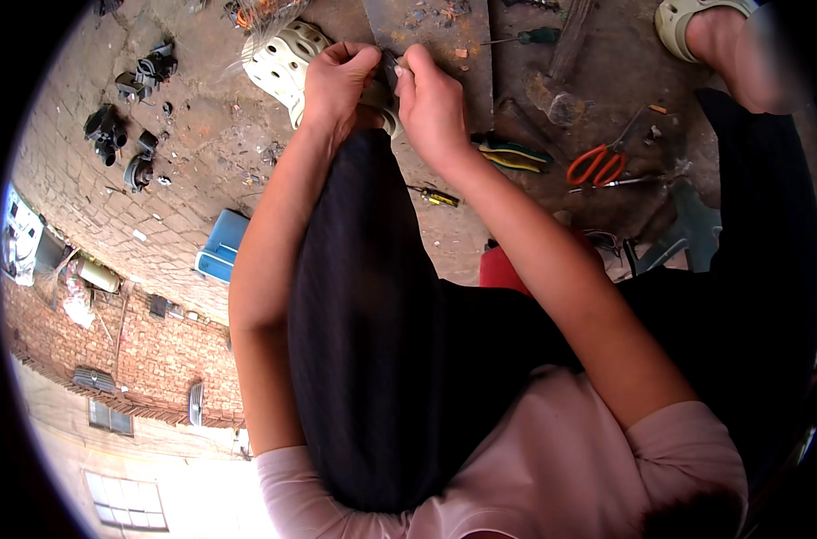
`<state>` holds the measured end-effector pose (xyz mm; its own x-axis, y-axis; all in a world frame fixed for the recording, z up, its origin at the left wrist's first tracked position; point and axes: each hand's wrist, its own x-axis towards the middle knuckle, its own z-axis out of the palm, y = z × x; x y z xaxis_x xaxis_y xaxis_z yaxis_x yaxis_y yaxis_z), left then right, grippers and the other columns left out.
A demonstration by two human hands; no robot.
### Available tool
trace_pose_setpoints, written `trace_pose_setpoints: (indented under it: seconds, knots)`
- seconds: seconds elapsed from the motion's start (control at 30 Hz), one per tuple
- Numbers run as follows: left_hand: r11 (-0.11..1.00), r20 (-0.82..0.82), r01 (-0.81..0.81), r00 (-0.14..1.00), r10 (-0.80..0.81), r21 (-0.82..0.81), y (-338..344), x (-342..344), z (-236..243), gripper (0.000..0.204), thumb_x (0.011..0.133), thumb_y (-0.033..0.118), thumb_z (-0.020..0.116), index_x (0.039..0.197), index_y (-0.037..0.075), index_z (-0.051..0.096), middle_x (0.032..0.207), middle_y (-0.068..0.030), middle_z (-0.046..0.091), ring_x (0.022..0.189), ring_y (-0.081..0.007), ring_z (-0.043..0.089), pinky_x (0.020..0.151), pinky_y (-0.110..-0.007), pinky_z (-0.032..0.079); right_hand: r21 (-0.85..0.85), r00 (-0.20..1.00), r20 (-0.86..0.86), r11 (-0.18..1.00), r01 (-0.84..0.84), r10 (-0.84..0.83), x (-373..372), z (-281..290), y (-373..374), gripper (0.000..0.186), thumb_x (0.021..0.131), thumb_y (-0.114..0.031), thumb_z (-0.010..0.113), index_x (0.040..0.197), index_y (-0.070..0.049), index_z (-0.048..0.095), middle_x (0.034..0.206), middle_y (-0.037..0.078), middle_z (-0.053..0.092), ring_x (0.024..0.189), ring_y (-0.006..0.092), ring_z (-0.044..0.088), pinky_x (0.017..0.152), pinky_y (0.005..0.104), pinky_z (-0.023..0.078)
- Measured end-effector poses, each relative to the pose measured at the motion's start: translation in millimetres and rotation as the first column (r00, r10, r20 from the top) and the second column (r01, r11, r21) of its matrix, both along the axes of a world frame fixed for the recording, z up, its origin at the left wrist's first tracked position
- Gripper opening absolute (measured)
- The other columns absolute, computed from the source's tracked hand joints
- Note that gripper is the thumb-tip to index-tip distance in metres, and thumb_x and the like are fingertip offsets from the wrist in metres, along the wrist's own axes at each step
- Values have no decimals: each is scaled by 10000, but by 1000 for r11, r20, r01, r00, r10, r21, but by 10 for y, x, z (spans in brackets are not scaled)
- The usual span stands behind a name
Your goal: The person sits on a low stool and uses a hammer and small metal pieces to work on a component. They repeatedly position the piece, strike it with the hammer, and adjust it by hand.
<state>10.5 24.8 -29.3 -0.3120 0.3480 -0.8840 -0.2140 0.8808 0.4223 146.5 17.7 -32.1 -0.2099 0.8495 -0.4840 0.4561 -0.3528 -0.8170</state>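
Foremost: left hand [337, 81], thumb and forefinger pinched together; whatever lies inside that pinch is hidden. Right hand [434, 106], fingers curled, thumb and forefinger pinching a small dark piece [390, 68], located between the two hands, beside the left fingertips; its full shape cannot be made out.

Beneath and beside the left hand: one pale clog [278, 63], perforated, worn on the foot. Ahead of the hands: a flat metal sheet [470, 58], stained, bearing small scraps.

To the right, on the ground: screwdriver [539, 36], dark green handle; wooden handle [573, 36]; pliers [516, 154], green-and-yellow grips; scissors [597, 166], orange loops; second screwdriver [439, 196], yellow and black, near the right forearm, any marking too small to read. Far right: second pale clog [674, 31], worn.

To the left: several black parts [106, 130], lying apart on brick paving [188, 171]; blue stool-like object [222, 244].

Outermost, left edge: pale cylinder [98, 276]; white-and-blue panel [20, 235], its print illegible; two windows [125, 500] in a pale wall [53, 422].
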Motion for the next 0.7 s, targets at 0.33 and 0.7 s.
trace_pose_setpoints:
  seconds: [0.33, 0.7]
  knots:
    - [1000, 0, 0, 1000, 0, -24, 6, 2, 25, 175, 807, 178, 698, 894, 30, 662, 706, 5, 557, 615, -89, 489, 526, -267, 440, 46, 993, 66, 994, -101, 98, 4, 45, -27, 91, 938, -97, 533, 958, -53, 456, 844, 197, 597, 804, 437, 591, 654, 494, 462]
    - [1000, 13, 0, 1000, 0, 6, -34, -27, -26, 169, 804, 187, 695, 882, 42, 657, 701, 5, 543, 609, -97, 492, 468, -302, 457, 72, 976, 184, 988, -135, 120, -87, 67, -62, 69, 938, -130, 522, 971, -94, 473, 826, 172, 595, 773, 447, 596, 628, 532, 472]
